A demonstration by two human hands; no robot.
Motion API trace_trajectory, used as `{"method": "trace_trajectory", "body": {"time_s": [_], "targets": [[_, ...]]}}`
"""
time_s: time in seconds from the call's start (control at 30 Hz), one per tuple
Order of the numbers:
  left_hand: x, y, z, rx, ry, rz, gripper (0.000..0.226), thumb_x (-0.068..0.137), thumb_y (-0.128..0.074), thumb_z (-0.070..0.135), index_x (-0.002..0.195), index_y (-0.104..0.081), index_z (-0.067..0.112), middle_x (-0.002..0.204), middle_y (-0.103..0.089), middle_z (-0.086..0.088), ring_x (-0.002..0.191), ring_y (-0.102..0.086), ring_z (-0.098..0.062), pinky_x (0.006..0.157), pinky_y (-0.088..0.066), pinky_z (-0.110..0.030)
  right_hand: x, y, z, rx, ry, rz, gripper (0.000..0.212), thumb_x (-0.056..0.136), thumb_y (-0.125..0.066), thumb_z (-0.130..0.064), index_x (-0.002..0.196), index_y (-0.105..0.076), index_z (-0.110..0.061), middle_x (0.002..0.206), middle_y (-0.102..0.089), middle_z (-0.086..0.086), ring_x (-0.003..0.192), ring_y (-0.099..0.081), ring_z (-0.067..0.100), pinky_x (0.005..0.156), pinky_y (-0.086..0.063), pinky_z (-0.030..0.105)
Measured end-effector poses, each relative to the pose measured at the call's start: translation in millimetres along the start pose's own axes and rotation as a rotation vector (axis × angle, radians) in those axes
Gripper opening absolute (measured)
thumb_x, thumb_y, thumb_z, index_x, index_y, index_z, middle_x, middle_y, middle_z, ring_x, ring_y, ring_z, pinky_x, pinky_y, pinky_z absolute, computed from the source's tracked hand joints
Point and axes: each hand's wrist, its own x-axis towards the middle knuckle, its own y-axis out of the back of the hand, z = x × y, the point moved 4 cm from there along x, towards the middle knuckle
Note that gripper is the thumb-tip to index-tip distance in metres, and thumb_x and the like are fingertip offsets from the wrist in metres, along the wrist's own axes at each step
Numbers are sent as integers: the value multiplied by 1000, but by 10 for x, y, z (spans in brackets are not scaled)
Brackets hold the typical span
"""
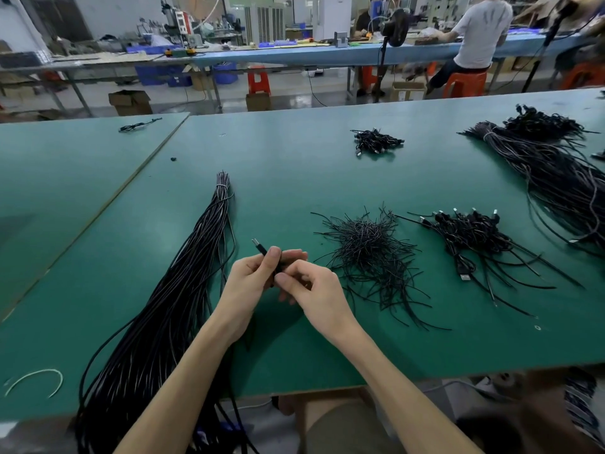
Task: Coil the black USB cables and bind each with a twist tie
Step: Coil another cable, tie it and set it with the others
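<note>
**Coil in hand, tie step likely up next**

Both hands meet over the near middle of the green table [294, 178]. The left hand [252, 280] has fingers curled round a black cable [274, 273]; its USB plug [259, 248] pokes out up and to the left past the fingertips. The right hand [317, 290] touches the left, thumb and forefinger pinching at the same cable; I cannot tell whether a tie is already between them, since the fingers hide it.

The loose cable bundle [183, 290] runs from far to near just left of the hands and hangs off the near edge. The twist tie pile [370, 253] lies just right of the hands; the bound coils [471, 237] sit further right. A small heap [376, 140] is far off; a big bundle [556, 178] is at far right.

Judged step: finishing or gathering one coil, binding not visibly done. The next move likely calls for the left hand to keep the loops tight while the right reaches right to the pile, singles out one tie, then wraps and twists it round the coil's middle.
</note>
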Motion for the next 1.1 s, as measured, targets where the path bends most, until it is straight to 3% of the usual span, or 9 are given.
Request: {"method": "trace_trajectory", "body": {"time_s": [0.2, 0.37, 0.5, 0.6, 0.7, 0.77, 0.9, 1.0, 1.1], "targets": [[-1, 14, -20, 23, 19, 45, 40, 105, -53, 43, 109, -81, 14, 113, -77, -14, 95, -72, -34, 78, -59, -35, -20, -3, -6, -20, 15, 13, 21, 101, -67, -22, 80, -67, -26, 69, -71, -7, 60, -61, 3, 65, -49, 16], [9, 63, 9, -102, 16, 240, 43, 99, -57, 40, 84, -78, 6, 90, -77, -22, 81, -75, -30, 75, -61, -31, -48, 172, 13, 19, 18, 343, 28, 106, -55, -23, 83, -66, -14, 65, -65, -1, 54, -53, 3, 55, -41, 17], [81, 226, 17, -566, 37, 289, 35, 105, -49, 36, 85, -62, 11, 79, -63, -1, 72, -66, -15, 64, -55, -21, -60, 201, 32, 50, -6, 384, 31, 105, -52, -22, 80, -61, -7, 61, -57, 4, 49, -41, 3, 47, -34, 19], [101, 435, 27, -956, 34, 346, 35, 108, -48, 32, 87, -69, 15, 95, -67, 4, 81, -70, -7, 67, -56, -16, -42, 160, 41, 5, -16, 331, 31, 106, -54, -25, 80, -65, -11, 62, -57, -3, 48, -41, 3, 47, -33, 17], [98, 523, 35, -1082, -21, 392, 37, 107, -50, 29, 85, -74, 13, 94, -74, 5, 86, -74, -9, 70, -57, -17, -22, 124, 65, -23, -35, 263, 30, 106, -56, -27, 80, -68, -17, 63, -61, -2, 47, -42, 3, 48, -33, 17], [99, 526, 33, -1072, -22, 400, 38, 107, -50, 30, 82, -74, 14, 91, -73, 6, 84, -73, -8, 69, -56, -16, -18, 116, 82, -53, -56, 221, 26, 105, -57, -26, 85, -73, -19, 71, -67, -5, 56, -50, 0, 55, -38, 14], [75, 504, 30, -916, 16, 344, 45, 108, -43, 35, 70, -62, 22, 68, -57, 11, 59, -55, -3, 60, -46, -14, -4, 69, 55, -319, -5, 162, 24, 101, -64, -19, 122, -75, -26, 113, -69, -13, 113, -48, 4, 103, -34, 20], [92, 384, 49, -860, 79, 224, 49, 108, -42, 40, 64, -54, 23, 60, -36, 11, 51, -33, -5, 52, -34, -16, -22, -19, -25, -407, 119, 93, 32, 102, -63, -30, 134, -68, -29, 123, -68, -18, 123, -47, -1, 109, -17, 16], [91, 246, 39, -610, 137, 135, 45, 100, -48, 47, 62, -49, 23, 57, -29, 10, 49, -25, -5, 46, -24, -19, -36, -88, -20, -425, 163, 5, 35, 107, -51, -41, 134, -68, -27, 120, -72, -16, 120, -51, -3, 108, -19, 25]]}}
